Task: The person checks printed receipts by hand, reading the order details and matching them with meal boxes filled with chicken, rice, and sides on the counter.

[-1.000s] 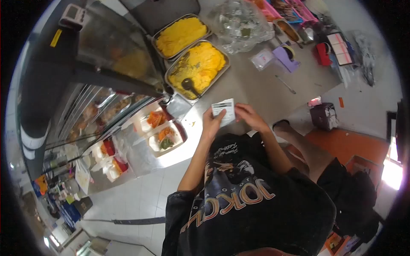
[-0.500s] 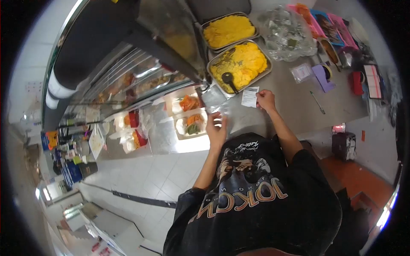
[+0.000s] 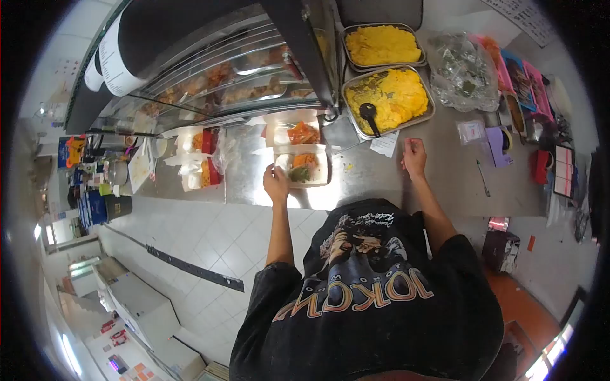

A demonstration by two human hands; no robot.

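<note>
My left hand (image 3: 276, 185) is at the left edge of an open paper food box (image 3: 323, 174) with orange food and a green item in it; its fingers are closed at the box's corner. Behind that box stands another open box (image 3: 279, 134) with orange-red food. My right hand (image 3: 414, 159) is over the steel counter with curled fingers and holds nothing that I can see. Just left of it lies the printed paper slip (image 3: 384, 144), partly under the edge of the near tray of yellow food (image 3: 403, 95). A black spoon (image 3: 368, 113) rests in that tray.
Another yellow food tray (image 3: 383, 46) stands behind. A glass display case (image 3: 241, 70) is at the back left. To the right are a plastic bag (image 3: 464, 73), a purple tape dispenser (image 3: 499, 147) and a pen (image 3: 483, 178). More food boxes (image 3: 210, 162) stand left.
The slip has gone from my hands to the counter beside the tray, and my right hand has let it go. My left hand has moved left to the near food box.
</note>
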